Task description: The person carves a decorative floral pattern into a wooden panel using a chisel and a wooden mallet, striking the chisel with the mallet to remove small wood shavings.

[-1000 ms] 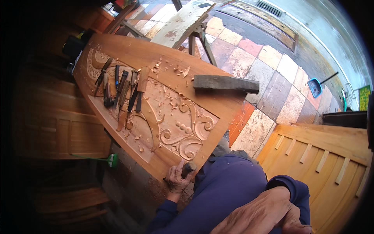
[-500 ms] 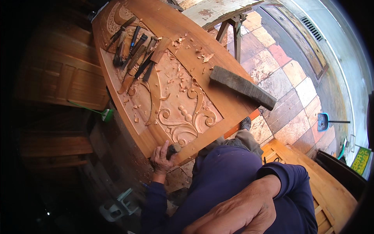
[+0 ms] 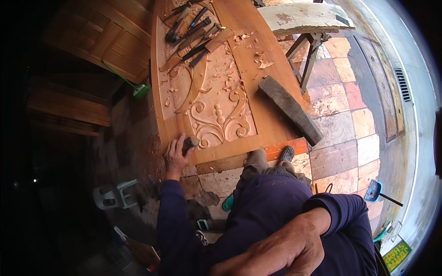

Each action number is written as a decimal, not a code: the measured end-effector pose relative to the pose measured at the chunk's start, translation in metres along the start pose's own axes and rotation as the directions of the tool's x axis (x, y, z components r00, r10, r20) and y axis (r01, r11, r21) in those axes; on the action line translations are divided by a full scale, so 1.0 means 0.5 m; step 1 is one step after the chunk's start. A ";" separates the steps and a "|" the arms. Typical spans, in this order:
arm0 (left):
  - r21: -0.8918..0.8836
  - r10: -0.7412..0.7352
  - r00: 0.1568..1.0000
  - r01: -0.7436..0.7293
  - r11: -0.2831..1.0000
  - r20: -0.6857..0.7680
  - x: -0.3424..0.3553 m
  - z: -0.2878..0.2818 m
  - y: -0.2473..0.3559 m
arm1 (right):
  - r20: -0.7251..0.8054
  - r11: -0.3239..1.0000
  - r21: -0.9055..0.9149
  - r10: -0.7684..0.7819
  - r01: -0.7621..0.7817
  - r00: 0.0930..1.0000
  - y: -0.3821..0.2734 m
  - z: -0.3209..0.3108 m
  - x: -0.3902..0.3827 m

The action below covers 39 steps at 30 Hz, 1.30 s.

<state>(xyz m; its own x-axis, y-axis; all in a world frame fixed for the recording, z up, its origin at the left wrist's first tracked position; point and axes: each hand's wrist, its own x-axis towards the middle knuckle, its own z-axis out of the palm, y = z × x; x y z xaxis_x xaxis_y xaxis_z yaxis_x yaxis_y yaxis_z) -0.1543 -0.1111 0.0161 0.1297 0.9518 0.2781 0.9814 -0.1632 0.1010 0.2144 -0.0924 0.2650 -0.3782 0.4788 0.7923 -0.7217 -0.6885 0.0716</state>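
At the near left corner of a carved wooden panel (image 3: 225, 149), my left hand (image 3: 175, 156) is closed around a short, dark, rounded piece with a brown end (image 3: 189, 144); its kind is not clear. Scrolls and leaves in relief (image 3: 221, 117) lie just beyond that hand. My right hand (image 3: 281, 250) is raised close to the camera, in front of my body; its fingers are bent out of sight at the lower edge. Several carving chisels (image 3: 193, 39) lie in a cluster on the far part of the panel, among curled wood shavings (image 3: 241, 39).
A heavy dark wooden block (image 3: 292, 110) lies across the panel's right edge. Beyond stands a trestle (image 3: 308, 55) under a pale board (image 3: 308, 17). A blue dustpan (image 3: 374, 191) is on the tiled floor at right. A plastic stool (image 3: 115, 195) and green broom (image 3: 140, 90) are at left.
The view has turned, so the panel now appears more upright and higher. My left hand keeps its place at the corner with the dark piece. My right hand stays raised near the camera.
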 end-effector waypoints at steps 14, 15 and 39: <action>-0.262 -0.188 0.978 0.158 0.952 -0.092 -0.007 0.039 0.136 | -0.632 -0.842 -0.225 -0.256 -0.490 0.731 -0.306 -0.226 -0.176; -0.331 -0.120 0.986 0.074 0.941 -0.120 0.023 0.038 0.189 | -0.598 -0.907 -0.067 -0.297 -0.416 0.744 -0.332 -0.237 -0.204; -0.444 -0.712 0.688 0.687 0.575 0.140 0.164 0.123 0.428 | -0.774 -0.868 -0.153 -0.193 -0.473 0.603 -0.448 -0.294 -0.246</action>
<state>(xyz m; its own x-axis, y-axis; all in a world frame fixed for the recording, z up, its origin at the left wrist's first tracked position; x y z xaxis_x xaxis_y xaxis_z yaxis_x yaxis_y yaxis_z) 0.0751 -0.0520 0.0018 -0.5900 0.8073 -0.0148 0.5908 0.4441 0.6736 0.3375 0.0828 0.0624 -0.5380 0.8429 -0.0054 0.7166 0.4539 -0.5296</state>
